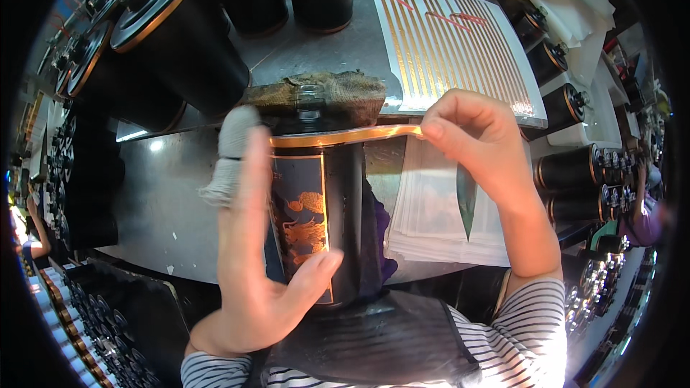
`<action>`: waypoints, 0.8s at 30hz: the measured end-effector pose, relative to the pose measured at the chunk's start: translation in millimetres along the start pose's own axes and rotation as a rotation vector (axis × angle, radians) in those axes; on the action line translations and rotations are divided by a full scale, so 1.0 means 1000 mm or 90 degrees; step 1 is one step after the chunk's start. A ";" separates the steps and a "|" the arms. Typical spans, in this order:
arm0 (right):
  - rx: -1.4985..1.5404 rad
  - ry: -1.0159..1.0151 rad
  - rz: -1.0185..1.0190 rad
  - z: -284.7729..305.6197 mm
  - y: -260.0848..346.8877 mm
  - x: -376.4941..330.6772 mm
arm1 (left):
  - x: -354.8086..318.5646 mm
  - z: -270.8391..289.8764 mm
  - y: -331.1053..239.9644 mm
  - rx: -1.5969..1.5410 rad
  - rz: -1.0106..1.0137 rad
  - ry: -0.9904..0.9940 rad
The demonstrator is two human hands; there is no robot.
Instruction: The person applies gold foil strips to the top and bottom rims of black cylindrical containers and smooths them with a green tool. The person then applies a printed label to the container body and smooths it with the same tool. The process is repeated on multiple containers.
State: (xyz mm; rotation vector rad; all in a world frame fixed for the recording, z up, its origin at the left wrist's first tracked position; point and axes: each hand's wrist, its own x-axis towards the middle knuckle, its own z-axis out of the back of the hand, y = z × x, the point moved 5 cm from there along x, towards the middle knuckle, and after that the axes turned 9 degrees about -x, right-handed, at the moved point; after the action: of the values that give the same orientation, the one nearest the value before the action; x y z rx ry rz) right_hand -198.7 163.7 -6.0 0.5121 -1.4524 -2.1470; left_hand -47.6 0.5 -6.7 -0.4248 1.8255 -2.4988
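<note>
A person in a striped long-sleeved top stands at a grey metal worktable [165, 201], both hands on a tall black cylindrical canister with a gold-printed panel [316, 215]. The canister sits at the near centre of the table, its long axis running away from the person, top rim farthest.

The left hand [255, 259] is wrapped around the canister's left side, thumb pressed on the printed panel; its forefinger, capped in a white cloth cot, reaches up to the rim. The right hand [478, 140] is pinched closed on the right end of a thin gold foil strip [345, 136]. The strip lies crosswise along the rim, at right angles to the canister's axis, spanning from the left forefinger to the right fingertips.

Beyond the right hand lies a white sheet of gold strips [453, 43]. More black canisters [180, 43] stand far left.
</note>
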 end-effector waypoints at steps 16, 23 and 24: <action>0.092 0.080 -0.054 -0.006 -0.002 0.001 | 0.012 -0.001 -0.030 0.478 -0.081 0.080; 0.042 0.016 0.021 -0.008 -0.004 -0.001 | 0.004 0.003 -0.017 0.218 -0.129 -0.045; 0.061 0.019 0.025 -0.011 -0.005 -0.001 | -0.003 0.005 -0.010 0.120 -0.102 -0.081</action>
State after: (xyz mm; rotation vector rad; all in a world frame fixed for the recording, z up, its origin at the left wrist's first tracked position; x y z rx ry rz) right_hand -192.5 157.3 -14.9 0.5433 -1.5412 -2.0387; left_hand -41.9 -0.4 3.6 -0.7285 1.5513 -2.6461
